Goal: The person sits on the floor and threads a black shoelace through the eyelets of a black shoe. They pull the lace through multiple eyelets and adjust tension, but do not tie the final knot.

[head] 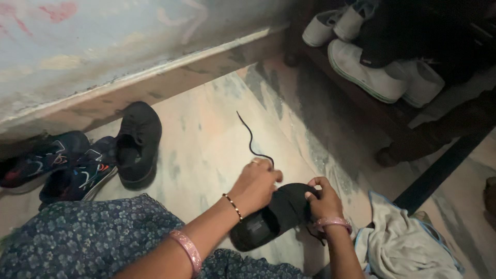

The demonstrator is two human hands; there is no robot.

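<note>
— Where's the shoe you're holding?

— Your black shoe (276, 214) sits low in the frame's centre. Your left hand (257, 184) is closed on its black lace (250, 138), and your right hand (321, 202) clamps its upper edge.

— Around it?

— Another black shoe (137, 143) at left centre, white shoes (372, 75) upper right, a pale cloth (400, 245) lower right.

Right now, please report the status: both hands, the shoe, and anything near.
Left hand pulls black lace. Right hand grips black shoe, held above floor. Light cloth beside right wrist; other black shoe apart at wall.
</note>
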